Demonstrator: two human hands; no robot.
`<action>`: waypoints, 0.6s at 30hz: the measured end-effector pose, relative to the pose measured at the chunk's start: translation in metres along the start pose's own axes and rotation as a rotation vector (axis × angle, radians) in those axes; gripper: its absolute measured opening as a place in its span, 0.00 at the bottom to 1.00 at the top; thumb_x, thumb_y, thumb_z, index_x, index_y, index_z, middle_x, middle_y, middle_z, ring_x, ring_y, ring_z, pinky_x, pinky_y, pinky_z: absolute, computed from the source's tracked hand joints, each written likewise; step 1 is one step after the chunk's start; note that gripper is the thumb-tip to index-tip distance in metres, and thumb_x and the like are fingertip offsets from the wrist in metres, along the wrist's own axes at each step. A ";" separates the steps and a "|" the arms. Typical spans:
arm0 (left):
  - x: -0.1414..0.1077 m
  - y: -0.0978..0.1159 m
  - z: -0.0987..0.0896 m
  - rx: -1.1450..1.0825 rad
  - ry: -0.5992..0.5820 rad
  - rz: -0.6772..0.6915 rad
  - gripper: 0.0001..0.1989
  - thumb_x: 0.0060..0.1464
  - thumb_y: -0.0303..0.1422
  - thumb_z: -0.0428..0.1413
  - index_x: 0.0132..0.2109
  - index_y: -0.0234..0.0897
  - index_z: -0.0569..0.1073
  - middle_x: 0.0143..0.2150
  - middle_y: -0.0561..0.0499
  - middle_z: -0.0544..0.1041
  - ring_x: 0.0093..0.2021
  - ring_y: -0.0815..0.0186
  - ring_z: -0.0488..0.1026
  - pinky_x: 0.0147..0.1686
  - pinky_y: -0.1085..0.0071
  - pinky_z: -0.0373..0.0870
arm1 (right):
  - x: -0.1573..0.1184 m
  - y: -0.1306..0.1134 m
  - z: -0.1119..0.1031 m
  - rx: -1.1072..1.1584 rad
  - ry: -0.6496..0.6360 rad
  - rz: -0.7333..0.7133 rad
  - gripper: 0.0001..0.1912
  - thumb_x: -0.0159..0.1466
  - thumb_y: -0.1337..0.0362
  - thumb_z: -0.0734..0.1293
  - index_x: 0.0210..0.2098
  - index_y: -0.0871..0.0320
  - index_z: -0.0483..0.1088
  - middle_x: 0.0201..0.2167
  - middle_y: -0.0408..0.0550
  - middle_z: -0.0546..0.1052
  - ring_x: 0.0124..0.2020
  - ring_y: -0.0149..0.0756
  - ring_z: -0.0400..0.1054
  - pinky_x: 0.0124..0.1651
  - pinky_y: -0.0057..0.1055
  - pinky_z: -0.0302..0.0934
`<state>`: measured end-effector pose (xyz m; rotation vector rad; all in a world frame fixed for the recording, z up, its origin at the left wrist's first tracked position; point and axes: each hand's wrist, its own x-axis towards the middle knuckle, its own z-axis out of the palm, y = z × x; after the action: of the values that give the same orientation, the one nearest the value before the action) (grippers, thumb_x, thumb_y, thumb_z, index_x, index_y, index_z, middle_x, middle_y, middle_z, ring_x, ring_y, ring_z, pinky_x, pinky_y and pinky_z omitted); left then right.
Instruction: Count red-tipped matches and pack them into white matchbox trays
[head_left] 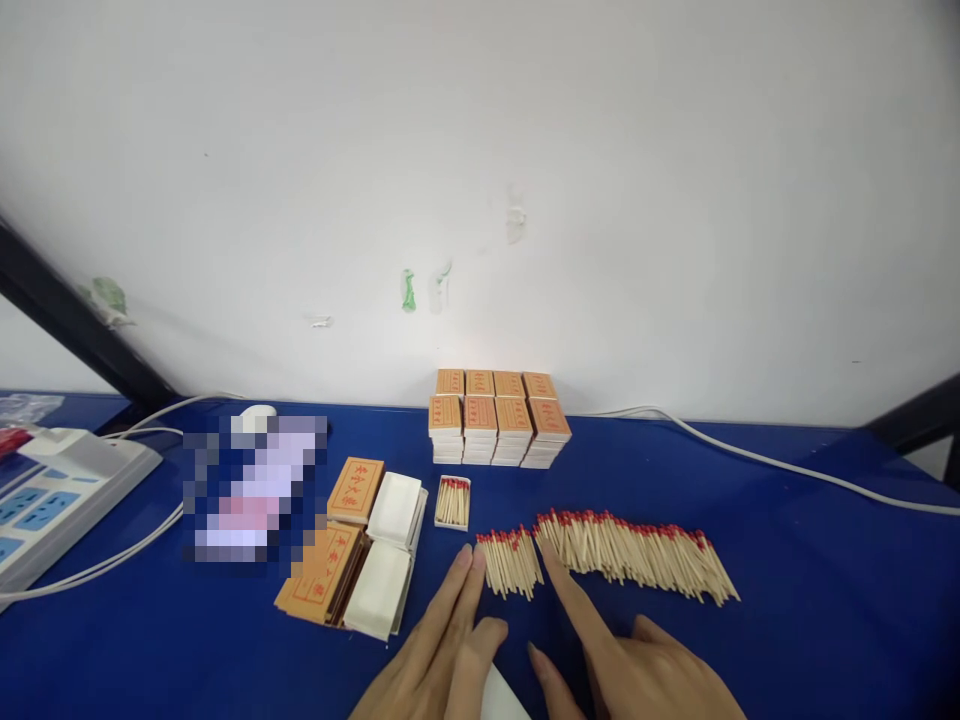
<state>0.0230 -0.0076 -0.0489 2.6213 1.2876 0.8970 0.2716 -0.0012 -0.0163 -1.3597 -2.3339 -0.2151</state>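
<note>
A small group of red-tipped matches (514, 565) lies on the blue table between my hands. My left hand (442, 640) has its fingers stretched out, the tips against the group's left side. The index finger of my right hand (622, 650) points into the gap between this group and a longer row of matches (637, 555) on the right; its thumb is apart. Neither hand grips anything. Just beyond the small group is an open matchbox tray (452, 503) with matches inside. A white thing (502, 695) shows partly beside my left hand; its kind is unclear.
Stacked orange matchboxes (495, 425) stand near the wall. Left of my hands are flat orange matchbox sleeves (330, 570) and empty white trays (379, 585). Farther left lie a blurred-out item (262, 490) and a power strip (52, 500). A white cable (750, 450) runs at the right.
</note>
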 end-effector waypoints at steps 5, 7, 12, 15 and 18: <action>0.001 -0.003 -0.002 -0.040 -0.018 0.015 0.28 0.79 0.24 0.47 0.80 0.47 0.60 0.85 0.44 0.60 0.82 0.55 0.60 0.73 0.61 0.74 | 0.003 0.000 -0.002 -0.021 0.002 -0.006 0.42 0.77 0.61 0.64 0.84 0.67 0.49 0.16 0.32 0.75 0.13 0.36 0.68 0.23 0.32 0.60; 0.002 -0.004 -0.003 -0.052 -0.035 0.017 0.28 0.79 0.23 0.45 0.79 0.45 0.61 0.85 0.43 0.60 0.82 0.55 0.60 0.73 0.61 0.74 | 0.004 -0.001 -0.002 -0.019 0.013 0.009 0.39 0.77 0.61 0.64 0.83 0.64 0.54 0.15 0.33 0.75 0.13 0.37 0.70 0.23 0.31 0.60; 0.002 -0.005 -0.004 -0.030 -0.022 0.035 0.27 0.79 0.24 0.48 0.78 0.46 0.62 0.85 0.45 0.61 0.82 0.55 0.62 0.72 0.61 0.75 | 0.002 -0.001 -0.003 -0.018 0.015 0.019 0.35 0.78 0.61 0.63 0.82 0.61 0.59 0.16 0.34 0.77 0.13 0.36 0.70 0.25 0.31 0.61; 0.001 -0.004 -0.004 -0.008 -0.024 0.024 0.25 0.78 0.24 0.50 0.76 0.46 0.64 0.84 0.45 0.62 0.82 0.55 0.63 0.72 0.62 0.75 | 0.000 -0.001 -0.003 -0.030 0.005 0.034 0.35 0.78 0.61 0.63 0.82 0.62 0.59 0.16 0.34 0.76 0.13 0.35 0.70 0.26 0.31 0.62; 0.001 -0.002 -0.004 0.015 -0.050 0.007 0.22 0.78 0.23 0.48 0.71 0.44 0.69 0.84 0.44 0.65 0.82 0.56 0.63 0.73 0.62 0.74 | 0.000 -0.002 -0.003 -0.035 0.006 0.039 0.35 0.78 0.61 0.63 0.81 0.63 0.60 0.15 0.34 0.75 0.12 0.36 0.69 0.25 0.31 0.63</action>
<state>0.0199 -0.0058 -0.0461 2.6434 1.2781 0.8206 0.2710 -0.0030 -0.0137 -1.4171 -2.3068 -0.2490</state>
